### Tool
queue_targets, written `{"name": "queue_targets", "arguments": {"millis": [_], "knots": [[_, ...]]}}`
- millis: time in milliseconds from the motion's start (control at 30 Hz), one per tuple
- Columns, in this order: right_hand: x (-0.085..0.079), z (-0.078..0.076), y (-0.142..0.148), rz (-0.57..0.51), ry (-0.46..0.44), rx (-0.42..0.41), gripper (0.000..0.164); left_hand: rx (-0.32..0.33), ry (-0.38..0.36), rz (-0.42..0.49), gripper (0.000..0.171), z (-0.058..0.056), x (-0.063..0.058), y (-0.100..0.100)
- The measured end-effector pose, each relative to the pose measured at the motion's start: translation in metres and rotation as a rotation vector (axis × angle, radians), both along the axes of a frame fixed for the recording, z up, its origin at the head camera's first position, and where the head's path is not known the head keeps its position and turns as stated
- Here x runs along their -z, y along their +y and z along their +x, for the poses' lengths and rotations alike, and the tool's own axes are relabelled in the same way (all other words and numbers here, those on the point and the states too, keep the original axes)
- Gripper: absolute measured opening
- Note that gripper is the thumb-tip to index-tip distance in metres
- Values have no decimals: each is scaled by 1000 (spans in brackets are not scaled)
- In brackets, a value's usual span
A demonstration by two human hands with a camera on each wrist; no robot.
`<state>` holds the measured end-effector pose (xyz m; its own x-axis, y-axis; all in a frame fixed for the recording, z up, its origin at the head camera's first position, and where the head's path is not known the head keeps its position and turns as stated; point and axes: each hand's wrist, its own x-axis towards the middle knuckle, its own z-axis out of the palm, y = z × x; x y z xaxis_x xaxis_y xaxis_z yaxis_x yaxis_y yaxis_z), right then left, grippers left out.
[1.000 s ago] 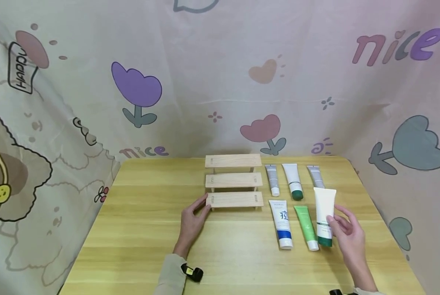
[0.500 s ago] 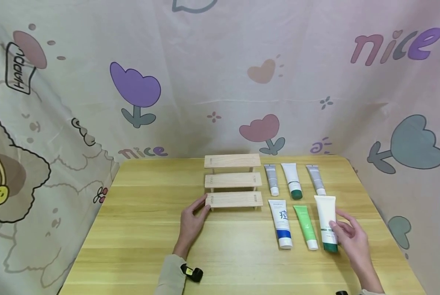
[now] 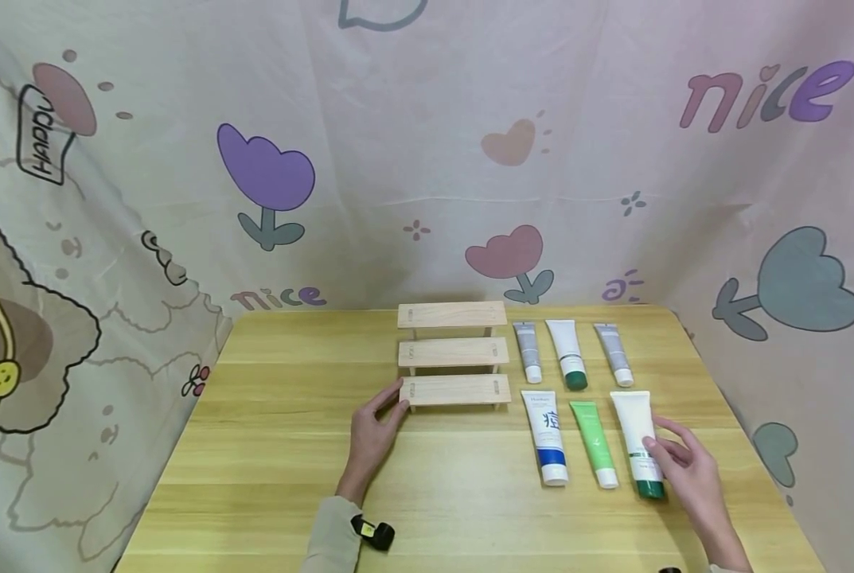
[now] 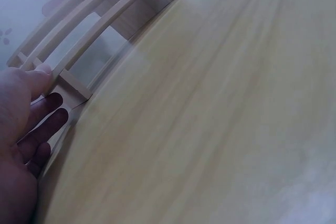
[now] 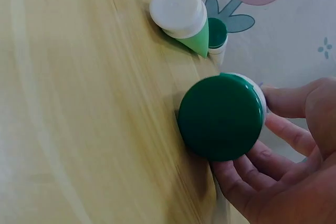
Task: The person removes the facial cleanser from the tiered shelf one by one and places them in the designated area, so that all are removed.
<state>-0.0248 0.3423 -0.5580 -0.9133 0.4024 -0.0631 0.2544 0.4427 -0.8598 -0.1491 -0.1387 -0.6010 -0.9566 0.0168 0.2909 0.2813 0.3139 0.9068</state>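
Note:
My right hand (image 3: 688,469) holds a white squeeze tube with a green cap (image 3: 637,438) by its right side, thumb on top, at the front right of the table. The tube lies low at the tabletop, cap toward me. In the right wrist view its round green cap (image 5: 223,119) sits between the thumb and the curled fingers. My left hand (image 3: 375,430) pinches the left end of the lowest step of a three-step wooden display stand (image 3: 455,390). The left wrist view has the thumb against the stand's edge (image 4: 79,56), other fingers loosely bent below.
Left of the held tube lie a green tube (image 3: 594,442) and a white tube with a blue band (image 3: 544,434). Behind them are a grey tube (image 3: 528,350), another green-capped white tube (image 3: 566,350) and a second grey tube (image 3: 613,350). A printed curtain (image 3: 398,159) backs the table.
My right hand has brought the green-capped white tube down and toward me, slightly right, uncovering the grey tube behind it. The left hand stays at the stand.

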Motion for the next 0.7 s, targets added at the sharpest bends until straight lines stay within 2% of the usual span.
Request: {"name": "queue_targets", "arguments": {"millis": [367, 533, 700], "knots": [[2, -5, 0, 119, -16, -45, 52, -9, 30, 35, 38, -1, 3, 1], [3, -6, -1, 192, 21, -64, 45, -6, 9, 0, 38, -1, 1, 1], [4, -6, -1, 224, 28, -44, 43, -7, -15, -15, 40, -1, 0, 0]]}}
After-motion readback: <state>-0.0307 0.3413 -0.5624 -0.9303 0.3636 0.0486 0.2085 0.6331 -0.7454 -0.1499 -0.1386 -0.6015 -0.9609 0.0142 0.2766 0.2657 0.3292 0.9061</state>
